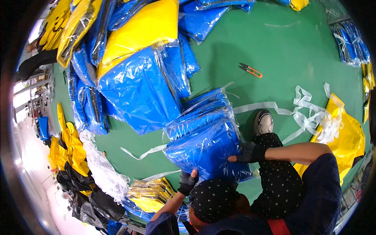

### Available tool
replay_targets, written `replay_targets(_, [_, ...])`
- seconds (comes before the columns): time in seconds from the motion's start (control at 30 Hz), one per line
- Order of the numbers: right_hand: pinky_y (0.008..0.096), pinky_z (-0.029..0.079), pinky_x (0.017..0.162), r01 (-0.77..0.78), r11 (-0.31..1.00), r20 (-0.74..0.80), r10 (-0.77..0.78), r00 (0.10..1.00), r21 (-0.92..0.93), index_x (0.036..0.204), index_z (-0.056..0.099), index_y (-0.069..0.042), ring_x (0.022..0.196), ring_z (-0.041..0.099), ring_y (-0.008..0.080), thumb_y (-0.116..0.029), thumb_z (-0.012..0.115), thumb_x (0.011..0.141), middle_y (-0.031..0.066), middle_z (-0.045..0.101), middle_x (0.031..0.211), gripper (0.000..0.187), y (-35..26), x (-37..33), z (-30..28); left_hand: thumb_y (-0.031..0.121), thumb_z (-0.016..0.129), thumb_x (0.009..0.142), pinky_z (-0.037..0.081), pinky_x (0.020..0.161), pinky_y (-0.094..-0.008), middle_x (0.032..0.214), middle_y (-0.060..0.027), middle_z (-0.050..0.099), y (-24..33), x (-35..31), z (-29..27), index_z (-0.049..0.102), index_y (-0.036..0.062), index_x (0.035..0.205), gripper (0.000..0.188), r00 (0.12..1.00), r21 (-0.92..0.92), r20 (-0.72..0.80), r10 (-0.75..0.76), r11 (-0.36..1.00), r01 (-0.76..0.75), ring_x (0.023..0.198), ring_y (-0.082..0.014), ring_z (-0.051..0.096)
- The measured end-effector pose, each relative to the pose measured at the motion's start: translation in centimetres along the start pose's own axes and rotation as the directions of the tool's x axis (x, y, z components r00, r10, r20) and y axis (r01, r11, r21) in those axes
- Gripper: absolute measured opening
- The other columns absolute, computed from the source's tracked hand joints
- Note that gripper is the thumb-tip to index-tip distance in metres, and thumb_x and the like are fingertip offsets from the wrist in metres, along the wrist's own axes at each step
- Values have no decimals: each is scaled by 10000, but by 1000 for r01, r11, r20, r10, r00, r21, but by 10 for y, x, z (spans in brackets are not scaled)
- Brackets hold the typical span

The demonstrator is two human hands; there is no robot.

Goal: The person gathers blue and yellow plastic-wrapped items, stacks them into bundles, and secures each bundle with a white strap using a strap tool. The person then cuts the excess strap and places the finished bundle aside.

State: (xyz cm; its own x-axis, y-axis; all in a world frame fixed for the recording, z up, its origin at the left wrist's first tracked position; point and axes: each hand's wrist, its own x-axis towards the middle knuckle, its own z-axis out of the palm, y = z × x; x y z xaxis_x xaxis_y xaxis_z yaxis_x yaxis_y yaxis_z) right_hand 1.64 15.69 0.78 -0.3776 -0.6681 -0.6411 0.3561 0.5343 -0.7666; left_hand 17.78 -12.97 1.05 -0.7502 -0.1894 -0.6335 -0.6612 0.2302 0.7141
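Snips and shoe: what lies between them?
In the head view, a white ribbon crosses the green floor between the snips and the shoe.

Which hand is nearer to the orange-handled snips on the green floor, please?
Right. The right hand is at the right side of the blue packet, below the snips in the picture; the left hand is at its near left edge, farther away.

no legible text, no readable labels, numbers or signs
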Motion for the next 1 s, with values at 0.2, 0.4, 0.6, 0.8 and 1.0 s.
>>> replay_targets(0.2, [368,393,917,40,987,-81,-28,996,154,1295,246,-20,1075,480,325,-586,608,692,217,460,1205,903,14,25,-10,317,616,800,466,821,-368,1128,-144,519,-4,71,-38,429,8,1175,520,990,-233,137,-31,970,63,1003,-240,530])
replay_targets(0.4, [379,370,938,-9,980,-209,51,977,200,1254,350,-19,1078,482,332,-567,557,745,201,498,1163,777,-7,44,-24,382,727,679,349,942,-393,1215,-167,440,48,89,28,282,-1,1288,845,928,-221,-368,-56,975,-28,1097,-270,448])
replay_targets(0.6, [391,365,932,-1,996,-150,14,989,90,1220,413,-26,1063,489,336,-575,475,792,212,497,1162,698,11,63,-36,468,637,707,310,961,-447,1206,-208,452,157,140,18,343,17,1276,783,668,750,-141,731,520,-410,1097,-353,455])
replay_targets(0.8, [411,358,933,-204,979,-59,205,977,27,1266,358,-36,1101,457,360,-681,437,734,238,455,1199,839,1,78,-62,455,553,740,368,891,-460,1106,-166,539,155,197,30,545,59,1126,552,734,774,257,629,321,-546,1004,-343,514])
replay_targets(1.0, [430,345,944,-339,927,64,352,934,-160,1311,296,-59,1135,429,370,-734,437,683,238,411,1252,932,3,95,-83,466,531,749,383,842,-449,1049,-148,554,148,223,24,557,63,1100,535,744,771,288,603,314,-553,963,-325,509])
